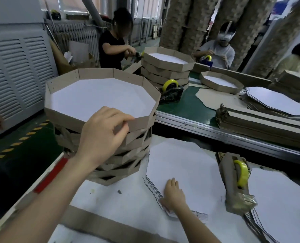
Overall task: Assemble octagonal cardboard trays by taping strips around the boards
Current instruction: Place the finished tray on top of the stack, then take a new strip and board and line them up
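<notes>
A finished octagonal tray (100,97), white inside with a brown strip wall, tops a tall stack of trays (110,155) at my left. My left hand (103,135) grips the near wall of that top tray, thumb on the rim. My right hand (173,195) lies flat, fingers spread, on the near-left edge of a pile of white octagonal boards (180,169) on the table. A tape dispenser (237,185) with yellow tape stands to the right of that pile. A brown strip (100,221) lies along the table's near edge.
More white boards (286,207) lie at the right. Past a metal rail runs a green belt (189,106) with another dispenser (171,92), stacked trays (166,67), a single tray (221,83) and bundles of strips (261,123). Other people work at the far side.
</notes>
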### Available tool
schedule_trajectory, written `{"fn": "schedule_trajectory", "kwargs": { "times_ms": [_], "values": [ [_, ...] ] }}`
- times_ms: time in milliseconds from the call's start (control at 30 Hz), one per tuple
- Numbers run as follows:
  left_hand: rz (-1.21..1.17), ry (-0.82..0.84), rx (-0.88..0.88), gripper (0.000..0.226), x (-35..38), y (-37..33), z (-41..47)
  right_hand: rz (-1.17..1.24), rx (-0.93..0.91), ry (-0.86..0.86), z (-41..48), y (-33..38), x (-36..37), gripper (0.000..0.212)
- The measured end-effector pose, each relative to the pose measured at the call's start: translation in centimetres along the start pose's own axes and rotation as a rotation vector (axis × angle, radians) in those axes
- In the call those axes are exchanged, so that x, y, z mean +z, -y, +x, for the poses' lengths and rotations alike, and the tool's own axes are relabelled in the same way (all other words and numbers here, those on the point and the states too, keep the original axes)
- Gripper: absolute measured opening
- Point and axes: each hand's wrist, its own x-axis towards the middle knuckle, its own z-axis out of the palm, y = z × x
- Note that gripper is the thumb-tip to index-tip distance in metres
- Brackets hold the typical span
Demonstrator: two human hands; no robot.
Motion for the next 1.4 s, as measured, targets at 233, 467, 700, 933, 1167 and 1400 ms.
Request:
{"fn": "schedule_trajectory", "kwargs": {
  "times_ms": [233, 467, 700, 933, 1167, 1400],
  "values": [
    [-0.454, 0.116, -0.292, 0.018, -0.1, -1.6, -1.3, -0.113, -0.057, -0.025, -1.8, -0.6, -0.1, 0.058],
    [-0.588, 0.192, -0.265, 0.019, -2.2, -2.7, -2.5, -0.257, -0.050, -0.408, -6.5, -1.2, -3.4, 0.025],
    [-0.654, 0.186, -0.220, 0.022, -5.2, -3.8, -5.5, 0.032, 0.079, -0.837, -16.8, -2.6, -11.9, 0.020],
    [-0.518, 0.270, -0.012, 0.078, -8.0, -5.3, -7.5, 0.149, -0.236, -0.969, -31.1, -0.7, -18.3, 0.026],
    [-0.474, 0.503, 0.067, 0.116, -10.7, -6.0, -8.9, -0.074, -0.578, -0.560, -35.9, 6.4, -16.5, 0.026],
    [-0.407, 0.806, -0.011, 0.023, -13.3, -4.2, -11.1, -0.145, -0.798, -0.497, -34.1, 10.3, -13.9, 0.025]
  ]
}}
